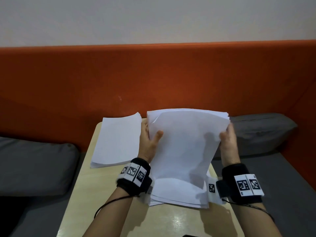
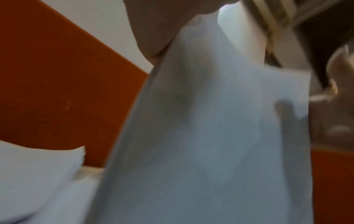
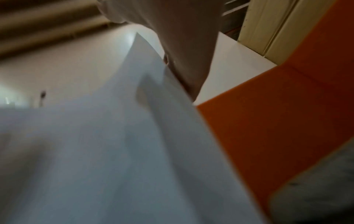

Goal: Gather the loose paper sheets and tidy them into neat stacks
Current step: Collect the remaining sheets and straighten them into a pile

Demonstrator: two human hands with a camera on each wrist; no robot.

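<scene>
A thick bundle of white paper sheets (image 1: pixel 184 147) stands nearly upright on the small beige table (image 1: pixel 102 194), its lower edge resting near the table's front. My left hand (image 1: pixel 149 139) grips the bundle's left edge, thumb on the front face. My right hand (image 1: pixel 228 139) grips its right edge. The sheets' top corners are slightly uneven. A second stack of white sheets (image 1: pixel 118 142) lies flat on the table's left half. The left wrist view shows the held paper (image 2: pixel 210 136) close up, blurred, and the flat stack (image 2: pixel 34 174). The right wrist view shows the held paper (image 3: pixel 114 151) under my hand (image 3: pixel 182 45).
An orange padded backrest (image 1: pixel 153 74) runs behind the table. Grey cushions lie at the left (image 1: pixel 34 165) and the right (image 1: pixel 261 132). The table is narrow, and the two paper piles cover most of its back part.
</scene>
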